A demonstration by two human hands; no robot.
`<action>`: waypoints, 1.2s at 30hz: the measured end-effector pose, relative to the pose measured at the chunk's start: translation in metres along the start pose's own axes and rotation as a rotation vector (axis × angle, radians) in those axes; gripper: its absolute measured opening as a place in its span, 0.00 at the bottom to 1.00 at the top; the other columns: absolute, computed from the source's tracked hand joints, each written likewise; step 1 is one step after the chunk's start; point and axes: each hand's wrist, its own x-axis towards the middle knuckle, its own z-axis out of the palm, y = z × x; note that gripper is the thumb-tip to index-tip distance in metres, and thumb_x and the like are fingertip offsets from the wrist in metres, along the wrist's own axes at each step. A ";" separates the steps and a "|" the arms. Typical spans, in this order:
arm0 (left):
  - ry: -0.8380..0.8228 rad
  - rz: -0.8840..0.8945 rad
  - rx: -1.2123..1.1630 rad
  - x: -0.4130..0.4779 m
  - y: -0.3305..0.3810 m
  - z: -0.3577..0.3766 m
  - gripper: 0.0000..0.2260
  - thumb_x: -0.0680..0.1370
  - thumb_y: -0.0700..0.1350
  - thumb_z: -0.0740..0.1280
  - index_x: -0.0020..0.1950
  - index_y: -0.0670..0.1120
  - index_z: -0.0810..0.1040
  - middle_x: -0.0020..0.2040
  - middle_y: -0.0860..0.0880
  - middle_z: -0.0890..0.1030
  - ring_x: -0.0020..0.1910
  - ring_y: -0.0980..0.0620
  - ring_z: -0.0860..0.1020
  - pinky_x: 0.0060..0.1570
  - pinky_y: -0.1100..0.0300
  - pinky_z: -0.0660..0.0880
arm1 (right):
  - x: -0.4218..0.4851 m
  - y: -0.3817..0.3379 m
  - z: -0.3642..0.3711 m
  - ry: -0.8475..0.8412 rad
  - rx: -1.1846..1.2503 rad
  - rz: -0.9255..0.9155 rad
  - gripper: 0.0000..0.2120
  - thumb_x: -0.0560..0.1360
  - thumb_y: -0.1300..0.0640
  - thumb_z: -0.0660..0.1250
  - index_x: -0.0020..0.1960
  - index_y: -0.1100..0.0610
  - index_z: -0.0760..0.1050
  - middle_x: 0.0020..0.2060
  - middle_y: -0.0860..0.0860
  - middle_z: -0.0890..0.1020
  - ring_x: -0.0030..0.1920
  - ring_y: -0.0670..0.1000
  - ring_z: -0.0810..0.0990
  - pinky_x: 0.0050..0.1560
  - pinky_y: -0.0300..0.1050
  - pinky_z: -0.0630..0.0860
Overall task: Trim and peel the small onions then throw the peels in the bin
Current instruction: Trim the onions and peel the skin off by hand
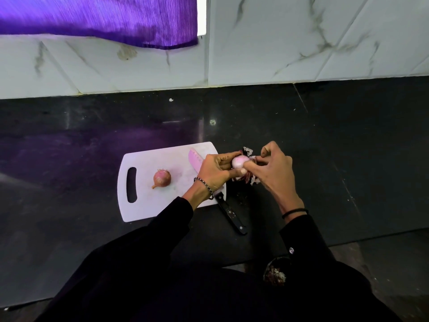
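Both hands are holding one small onion [240,162] between them, above the dark counter [325,159].

The left hand [214,171] is gripping the onion from its left side, fingers curled round it. The right hand [274,170] is pinching at the onion's right side with its thumb and fingertips, index finger bent up; whether it is catching skin or the bulb itself cannot be told. The pale, shiny upper face of the onion is showing between the two hands. Loose peels [246,179] are lying on the counter directly beneath and just beyond the hands. The cutting board [148,205] is lying under and to the left of the left hand. The knife [231,216] is resting across the board's edge beneath the left wrist, handle pointing back toward the person. A second onion [162,178], skin on, is sitting on the board well left of the left hand.
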 end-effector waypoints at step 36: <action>0.184 -0.249 -0.378 -0.008 0.021 -0.034 0.13 0.78 0.48 0.69 0.56 0.38 0.79 0.48 0.40 0.84 0.48 0.42 0.84 0.50 0.52 0.82 | 0.012 0.013 0.024 0.009 0.000 -0.124 0.05 0.77 0.55 0.72 0.51 0.55 0.79 0.47 0.46 0.83 0.50 0.45 0.82 0.53 0.42 0.80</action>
